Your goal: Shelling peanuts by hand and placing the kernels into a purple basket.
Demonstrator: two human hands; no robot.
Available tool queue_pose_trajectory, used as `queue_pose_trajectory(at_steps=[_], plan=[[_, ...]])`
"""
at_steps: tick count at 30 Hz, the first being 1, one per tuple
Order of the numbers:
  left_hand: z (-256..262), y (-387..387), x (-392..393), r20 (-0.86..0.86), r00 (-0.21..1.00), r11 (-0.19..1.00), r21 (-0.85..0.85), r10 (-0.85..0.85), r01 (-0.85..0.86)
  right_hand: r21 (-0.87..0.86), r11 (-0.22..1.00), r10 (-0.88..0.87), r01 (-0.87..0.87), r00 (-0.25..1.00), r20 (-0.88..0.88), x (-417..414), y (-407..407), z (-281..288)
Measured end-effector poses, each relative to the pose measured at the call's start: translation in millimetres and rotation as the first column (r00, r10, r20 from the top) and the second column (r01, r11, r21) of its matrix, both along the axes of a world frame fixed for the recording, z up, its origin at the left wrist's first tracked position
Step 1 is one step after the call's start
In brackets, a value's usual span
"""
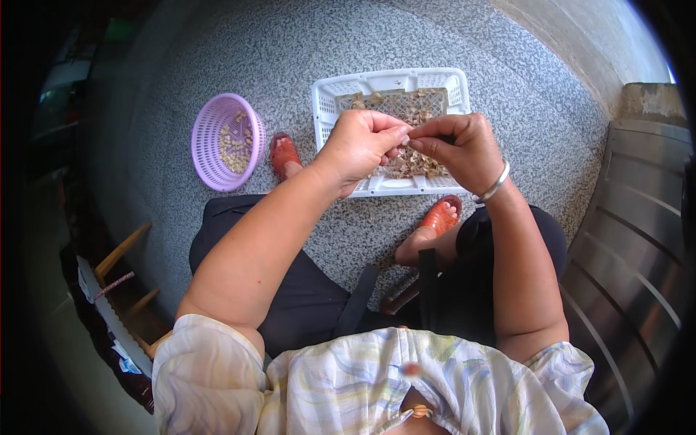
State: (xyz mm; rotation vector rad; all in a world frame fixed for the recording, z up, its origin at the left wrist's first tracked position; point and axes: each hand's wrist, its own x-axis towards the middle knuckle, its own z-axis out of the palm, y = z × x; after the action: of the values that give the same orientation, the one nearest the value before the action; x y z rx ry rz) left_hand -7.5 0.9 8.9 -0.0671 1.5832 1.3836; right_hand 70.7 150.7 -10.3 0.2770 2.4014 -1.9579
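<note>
Above a white plastic basket (391, 186), the fingertips of both hands meet. My left hand (361, 144) pinches one side of a small whitish piece (405, 140), which looks like a garlic clove. My right hand (462, 147), with a silver bangle at its wrist, pinches at the piece's other side. Dry, papery brownish skins (418, 163) lie in the white basket, with a few rounder pieces near its far left corner. To the left, a round purple plastic basket (198, 147) holds many small pale cloves (235, 157). The fingers cover part of the small piece.
My feet, in red sandals (284, 155), are on the speckled floor (348, 228) on the near side of the white basket. A metal panelled door or gate (631, 217) stands at the right. A table or stool with wooden legs (122, 250) is at the lower left.
</note>
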Motion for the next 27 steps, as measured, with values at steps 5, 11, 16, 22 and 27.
queue_pose_trajectory(at_steps=[5, 11, 16, 22, 27], plan=[[4.6, 1.7, 2.5, -0.068, 0.996, 0.998, -0.035, -0.054, 0.052, -0.055, 0.997, 0.046, -0.045, 0.999, 0.022, 0.2, 4.3, 0.4], [1.5, 0.8, 0.6, -0.092, 0.994, 0.998, -0.026, -0.06, 0.058, -0.082, 0.996, 0.048, -0.044, 0.998, 0.051, 0.0, 3.6, 1.3], [4.0, 0.4, -1.9, -0.035, 0.995, 0.996, -0.009, -0.089, 0.089, -0.025, 0.998, 0.064, -0.063, 0.998, 0.025, -0.4, 4.4, 4.4], [-0.4, -3.9, -7.2, 0.112, 0.991, 0.996, 0.058, -0.073, 0.067, 0.252, 0.965, -0.01, 0.073, 0.97, -0.244, -1.8, -3.0, 4.1], [0.0, -0.7, -5.7, 0.078, 0.996, 0.997, 0.065, 0.041, -0.046, 0.057, 0.981, -0.188, 0.186, 0.982, 0.036, -0.5, 2.7, -3.0]])
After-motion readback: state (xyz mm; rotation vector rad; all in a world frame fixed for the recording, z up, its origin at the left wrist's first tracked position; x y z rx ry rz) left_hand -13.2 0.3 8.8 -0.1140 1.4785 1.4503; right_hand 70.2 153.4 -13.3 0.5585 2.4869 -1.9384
